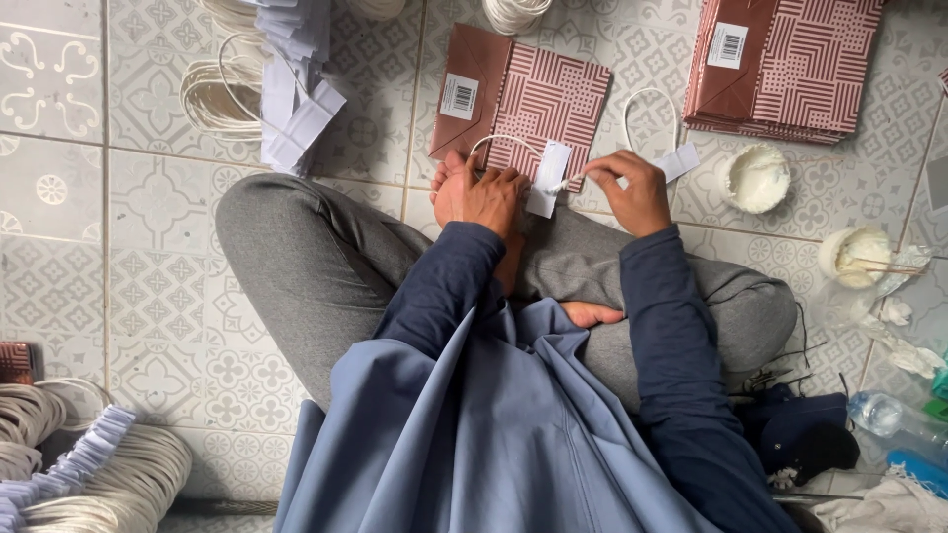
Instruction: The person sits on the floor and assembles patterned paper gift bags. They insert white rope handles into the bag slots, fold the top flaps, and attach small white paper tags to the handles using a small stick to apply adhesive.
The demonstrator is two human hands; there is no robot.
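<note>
A flat brown paper bag with a striped pattern lies on the tiled floor in front of my crossed legs. My left hand presses a small white paper strip down at the bag's near edge. A white cord handle loops over the bag, and my right hand pinches its end beside that strip. Another white strip sticks out just past my right hand.
A stack of the same patterned bags lies at the top right. Two small pots of white glue stand to the right. Bundles of white cord and paper strips lie at top left and bottom left. A plastic bottle lies at the right.
</note>
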